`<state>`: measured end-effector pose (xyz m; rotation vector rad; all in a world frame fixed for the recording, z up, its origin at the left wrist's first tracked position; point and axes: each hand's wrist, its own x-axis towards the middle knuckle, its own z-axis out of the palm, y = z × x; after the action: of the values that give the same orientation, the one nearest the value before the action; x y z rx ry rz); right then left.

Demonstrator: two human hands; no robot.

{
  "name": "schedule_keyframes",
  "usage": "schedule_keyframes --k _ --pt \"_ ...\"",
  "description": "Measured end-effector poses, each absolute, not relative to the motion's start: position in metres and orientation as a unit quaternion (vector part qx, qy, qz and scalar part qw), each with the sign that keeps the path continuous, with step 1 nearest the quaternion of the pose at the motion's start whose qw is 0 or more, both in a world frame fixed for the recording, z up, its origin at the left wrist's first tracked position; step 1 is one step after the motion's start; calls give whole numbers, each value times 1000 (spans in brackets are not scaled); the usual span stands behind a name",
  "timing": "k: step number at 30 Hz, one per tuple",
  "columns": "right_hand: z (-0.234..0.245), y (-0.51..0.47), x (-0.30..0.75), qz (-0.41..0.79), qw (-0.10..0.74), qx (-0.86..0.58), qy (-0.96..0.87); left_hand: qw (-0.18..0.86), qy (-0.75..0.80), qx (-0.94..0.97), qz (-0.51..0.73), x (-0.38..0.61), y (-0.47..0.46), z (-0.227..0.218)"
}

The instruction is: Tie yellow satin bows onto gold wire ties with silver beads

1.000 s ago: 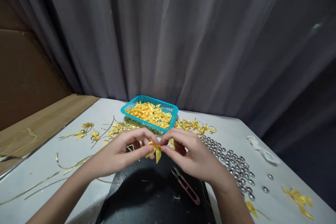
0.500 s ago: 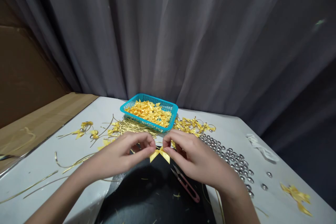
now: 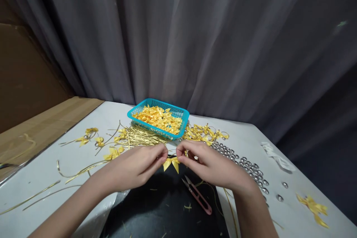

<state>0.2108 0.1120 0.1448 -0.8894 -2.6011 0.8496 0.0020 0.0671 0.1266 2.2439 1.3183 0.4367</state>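
Note:
A small yellow ribbon bow [image 3: 171,163] hangs between my two hands above a black mat [image 3: 164,208]. My left hand [image 3: 134,167] pinches its left side with thumb and forefinger. My right hand [image 3: 208,165] pinches its right side the same way. Both hands are closed on the bow, knuckles facing up. Beyond them stands a teal plastic basket [image 3: 134,113] filled with several yellow bows.
Pink-handled thread snips [image 3: 197,195] lie on the mat under my right hand. Gold wire ties [image 3: 139,139] and loose bows lie left of the basket. Several silver beads [image 3: 248,169] spread to the right. A grey curtain hangs behind the white table [image 3: 41,171].
Both hands have sunk slightly toward the table with the bow still pinched between them. The bow's tails have turned from sideways to pointing down.

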Motion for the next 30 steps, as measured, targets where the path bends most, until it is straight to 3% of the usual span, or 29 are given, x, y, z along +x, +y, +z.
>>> schedule_keyframes --k 13,20,30 --pt "139 114 204 344 133 -333 -868 271 474 813 203 1 67 120" --pt "139 116 204 306 164 -303 -887 279 463 813 217 -1 68 122" --pt "138 118 207 291 158 -302 -894 239 477 832 154 -1 66 127"
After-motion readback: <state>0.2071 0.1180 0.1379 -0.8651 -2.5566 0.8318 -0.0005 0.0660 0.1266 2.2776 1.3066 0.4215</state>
